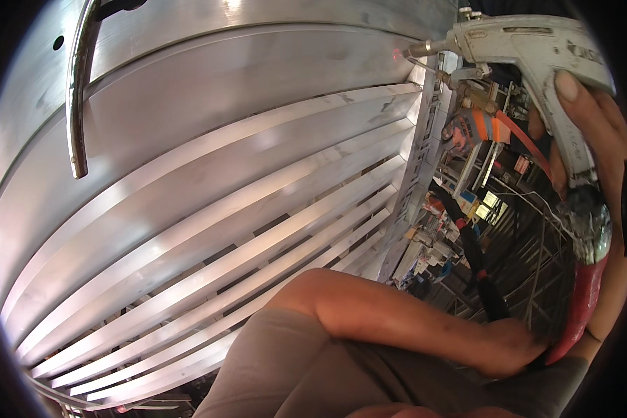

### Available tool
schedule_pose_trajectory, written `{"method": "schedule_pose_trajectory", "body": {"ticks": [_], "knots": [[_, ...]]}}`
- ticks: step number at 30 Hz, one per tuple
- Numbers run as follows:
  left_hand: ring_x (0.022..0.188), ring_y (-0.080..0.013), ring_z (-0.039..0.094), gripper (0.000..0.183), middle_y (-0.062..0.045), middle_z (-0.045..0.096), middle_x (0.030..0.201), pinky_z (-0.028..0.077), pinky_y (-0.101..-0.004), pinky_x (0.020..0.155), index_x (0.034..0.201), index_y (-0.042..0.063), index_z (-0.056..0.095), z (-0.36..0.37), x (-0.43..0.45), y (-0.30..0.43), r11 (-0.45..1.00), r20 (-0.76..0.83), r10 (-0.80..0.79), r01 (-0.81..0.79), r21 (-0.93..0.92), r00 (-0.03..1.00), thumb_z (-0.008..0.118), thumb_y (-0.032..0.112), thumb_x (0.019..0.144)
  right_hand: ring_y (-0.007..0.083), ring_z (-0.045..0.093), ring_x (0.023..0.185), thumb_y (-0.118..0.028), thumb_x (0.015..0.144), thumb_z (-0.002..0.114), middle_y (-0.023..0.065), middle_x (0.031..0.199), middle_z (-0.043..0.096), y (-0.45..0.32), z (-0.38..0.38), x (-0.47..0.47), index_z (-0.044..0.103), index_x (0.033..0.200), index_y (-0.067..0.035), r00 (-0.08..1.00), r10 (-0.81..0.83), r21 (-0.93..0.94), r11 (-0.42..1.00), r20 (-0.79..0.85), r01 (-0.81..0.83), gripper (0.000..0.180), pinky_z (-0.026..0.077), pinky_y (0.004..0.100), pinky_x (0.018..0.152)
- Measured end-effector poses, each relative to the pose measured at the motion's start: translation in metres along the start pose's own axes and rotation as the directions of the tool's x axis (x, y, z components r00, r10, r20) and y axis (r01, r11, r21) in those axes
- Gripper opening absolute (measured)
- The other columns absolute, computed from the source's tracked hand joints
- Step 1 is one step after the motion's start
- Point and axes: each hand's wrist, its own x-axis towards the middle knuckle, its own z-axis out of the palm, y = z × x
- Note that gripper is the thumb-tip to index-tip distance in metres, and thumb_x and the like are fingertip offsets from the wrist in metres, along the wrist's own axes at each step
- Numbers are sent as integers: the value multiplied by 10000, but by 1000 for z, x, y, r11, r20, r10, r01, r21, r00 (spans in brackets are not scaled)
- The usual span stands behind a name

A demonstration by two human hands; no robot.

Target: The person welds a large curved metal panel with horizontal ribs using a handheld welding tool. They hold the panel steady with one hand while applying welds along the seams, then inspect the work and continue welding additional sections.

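My right hand (598,125) grips the pistol handle of a pale grey handheld laser welding gun (538,42), with the thumb on its near side. The gun's copper-coloured nozzle (420,49) points left at the right end of a broad bare-metal panel (230,73). A small red light spot shows on the metal just beyond the tip. A thin wire-feed tube runs under the nozzle. From the handle's base hangs a cable in a red sleeve (588,298). A bent bare forearm crosses below; my left hand (522,347) is near the cable's lower part, its fingers hidden.
Long slanted metal slats (251,196) with dark slots between them fill the left and middle. A shiny bar handle (77,115) stands out at upper left. Behind, at right, are a person in an orange vest (478,130), cluttered benches (423,245) and a jointed black arm (473,251).
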Motion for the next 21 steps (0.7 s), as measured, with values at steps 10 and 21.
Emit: {"method": "schedule_pose_trajectory", "body": {"ticks": [10, 21], "knots": [[1025, -444, 730, 579, -226, 748, 1089, 575, -543, 888, 1366, 17, 538, -5, -7, -15, 990, 102, -123, 130, -57, 987, 765, 234, 880, 110, 607, 570, -515, 1036, 652, 60, 800, 663, 35, 3, -6, 665, 1127, 33, 997, -51, 213, 975, -50, 61, 556, 467, 254, 522], [931, -493, 722, 548, -264, 738, 954, 573, -574, 818, 1297, -9, 515, 8, -3, -33, 993, 29, -101, 103, -62, 994, 776, 229, 878, 105, 626, 538, -474, 1076, 636, 85, 835, 694, 66, 12, 41, 630, 1314, 95, 952, -201, 206, 966, 232, 154, 616, 504, 251, 501]]}}
